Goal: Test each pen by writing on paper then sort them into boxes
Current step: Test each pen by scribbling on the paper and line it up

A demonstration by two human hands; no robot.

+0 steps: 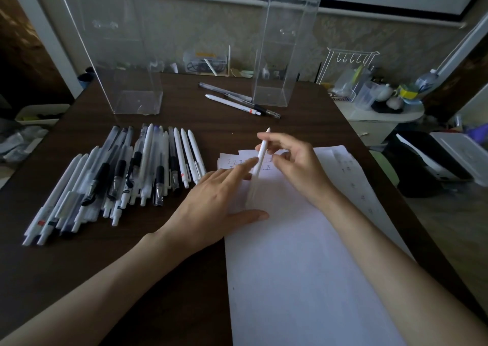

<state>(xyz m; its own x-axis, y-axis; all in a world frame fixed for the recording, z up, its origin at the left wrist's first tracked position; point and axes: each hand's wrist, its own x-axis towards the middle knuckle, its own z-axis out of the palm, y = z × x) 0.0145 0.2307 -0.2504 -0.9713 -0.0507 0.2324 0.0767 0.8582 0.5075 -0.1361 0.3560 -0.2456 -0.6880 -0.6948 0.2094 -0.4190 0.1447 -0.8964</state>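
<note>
Heap of white and black pens (118, 174): left, lower ones hidden.
Tall clear plastic box (116, 55): upper left, top cut off.
Left hand (211, 203): fingers straight, flat on white paper sheet (290, 266).
Slim white pen (264, 147): centre, lower half blurred, pinched by right hand (298, 166).
Second clear plastic box (280, 55): upper centre-right; three pens (232, 103) beside its base.

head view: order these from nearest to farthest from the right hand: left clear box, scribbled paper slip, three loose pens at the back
1. scribbled paper slip, just left of the right hand, which holds a white pen
2. three loose pens, behind the hand, beside the right clear box
3. left clear box, far back on the left
</note>
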